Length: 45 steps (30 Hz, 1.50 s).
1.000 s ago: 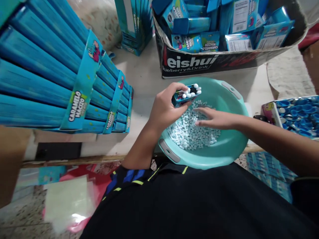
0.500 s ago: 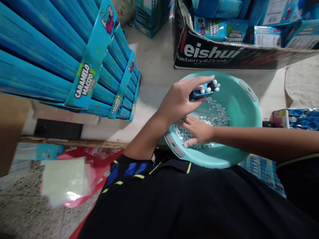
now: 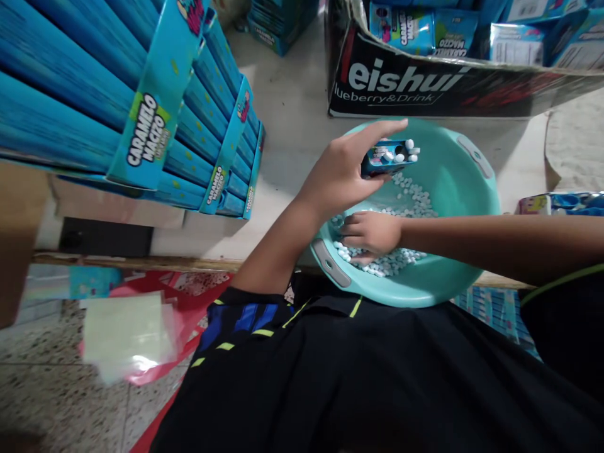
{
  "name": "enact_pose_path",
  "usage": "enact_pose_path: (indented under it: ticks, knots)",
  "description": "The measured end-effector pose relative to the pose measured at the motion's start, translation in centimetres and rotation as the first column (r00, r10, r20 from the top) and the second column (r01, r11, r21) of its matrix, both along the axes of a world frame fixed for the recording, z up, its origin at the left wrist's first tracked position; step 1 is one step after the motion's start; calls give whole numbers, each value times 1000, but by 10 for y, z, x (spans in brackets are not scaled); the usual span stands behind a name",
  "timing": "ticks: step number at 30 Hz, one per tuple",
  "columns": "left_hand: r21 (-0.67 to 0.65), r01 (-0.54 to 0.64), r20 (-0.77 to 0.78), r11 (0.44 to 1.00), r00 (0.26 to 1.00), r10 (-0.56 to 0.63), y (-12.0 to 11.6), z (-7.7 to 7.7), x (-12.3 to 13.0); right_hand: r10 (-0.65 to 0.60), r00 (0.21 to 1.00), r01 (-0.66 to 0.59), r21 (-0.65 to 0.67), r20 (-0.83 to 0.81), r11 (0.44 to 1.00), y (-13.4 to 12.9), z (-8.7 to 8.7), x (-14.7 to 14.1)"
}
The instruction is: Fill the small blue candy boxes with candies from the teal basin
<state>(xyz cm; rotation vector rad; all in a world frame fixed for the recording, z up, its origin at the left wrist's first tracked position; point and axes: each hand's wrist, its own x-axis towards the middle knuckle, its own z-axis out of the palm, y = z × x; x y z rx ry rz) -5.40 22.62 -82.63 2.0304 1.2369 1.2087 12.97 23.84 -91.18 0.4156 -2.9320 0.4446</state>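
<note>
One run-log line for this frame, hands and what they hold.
left hand: holds small blue box topped with white candies over teal basin | right hand: closed in the candies in basin

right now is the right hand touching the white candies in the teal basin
Touching. The head view shows the right hand curled down into the white candies at the near side of the teal basin, with candies lying against its fingers.

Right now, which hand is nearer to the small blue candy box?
Left. The left hand holds the small blue candy box above the teal basin; the right hand is lower, curled in the white candies.
</note>
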Motion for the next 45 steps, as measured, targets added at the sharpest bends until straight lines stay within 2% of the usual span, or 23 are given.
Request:
enact_pose_path:
  ticks: [3, 5, 7, 9, 10, 11, 12, 13, 15, 17, 19, 20, 22, 24, 27, 28, 31, 33, 35, 37, 40, 43, 45]
  knots:
    - [-11, -20, 8, 1000, 1000, 20, -1, -1, 0, -74, 996, 74, 2, 56, 997, -3, 6, -7]
    - [-25, -43, 17, 999, 999, 44, -1, -1, 0, -120, 987, 126, -47, 111, 991, -1, 14, -6]
    - [-41, -54, 15, 998, 998, 55, -1, -1, -1, -168, 974, 191, -149, 151, 970, 1, 29, 2]
    - [-64, -51, 1, 997, 999, 51, 0, 0, -1, -255, 953, 295, -318, 162, 901, 2, 51, 14]
    - [-80, -44, -8, 996, 999, 43, 1, 0, -1, -323, 933, 361, -421, 160, 832, 1, 63, 20]
    - [-96, -31, -17, 995, 999, 30, 2, 0, -2, -413, 898, 425, -533, 151, 731, 0, 76, 24]
    - [-110, -9, -26, 994, 1000, 7, 2, 0, -2, -518, 845, 470, -644, 132, 604, -1, 88, 27]
    - [-119, 26, -39, 993, 999, -30, 3, -1, -2, -631, 769, 478, -746, 102, 463, -2, 98, 27]
    - [-116, 126, -75, 985, 988, -135, 3, -1, -2, -834, 550, 367, -906, 29, 211, -1, 112, 21]
    - [-94, 227, -107, 969, 966, -236, 3, 0, 0, -941, 337, 223, -973, 21, 58, 4, 116, 12]
    - [-92, 297, -121, 951, 944, -306, 2, 3, 1, -963, 259, 211, -977, 76, -20, 14, 111, 5]
    - [-99, 317, -125, 943, 936, -328, 1, 5, 1, -960, 262, 248, -968, 96, -29, 18, 108, 3]
    - [-121, 332, -143, 936, 927, -347, 0, 9, 2, -957, 280, 322, -946, 79, 16, 24, 103, 2]
    - [-132, 312, -171, 941, 928, -332, -2, 11, 3, -962, 273, 335, -940, 32, 64, 24, 101, 3]
    - [-108, 269, -209, 957, 935, -286, -3, 12, 3, -968, 250, 313, -948, 18, 63, 19, 105, 4]
    - [-93, 259, -217, 961, 937, -274, -4, 12, 4, -965, 261, 299, -952, 11, 70, 18, 106, 4]
    - [-50, 244, -219, 968, 943, -249, -4, 10, 5, -940, 338, 265, -954, -44, 140, 19, 108, 6]
    - [-9, 248, -212, 969, 946, -245, -4, 9, 5, -926, 374, 291, -941, -54, 173, 20, 109, 7]
    - [39, 248, -176, 968, 955, -237, -5, 8, 5, -939, 341, 328, -930, -46, 165, 20, 111, 6]
    - [45, 220, -110, 975, 971, -214, -5, 8, 3, -955, 295, 323, -937, -30, 130, 18, 113, 5]
    - [10, 167, -45, 986, 985, -167, -5, 7, 2, -954, 300, 297, -947, -27, 120, 14, 115, 5]
    - [36, 149, -39, 988, 988, -147, -7, 7, 1, -955, 293, 411, -896, -41, 165, 12, 113, 12]
    - [23, 114, -15, 993, 993, -114, -8, 8, 2, -951, 302, 548, -804, -68, 232, 13, 114, 19]
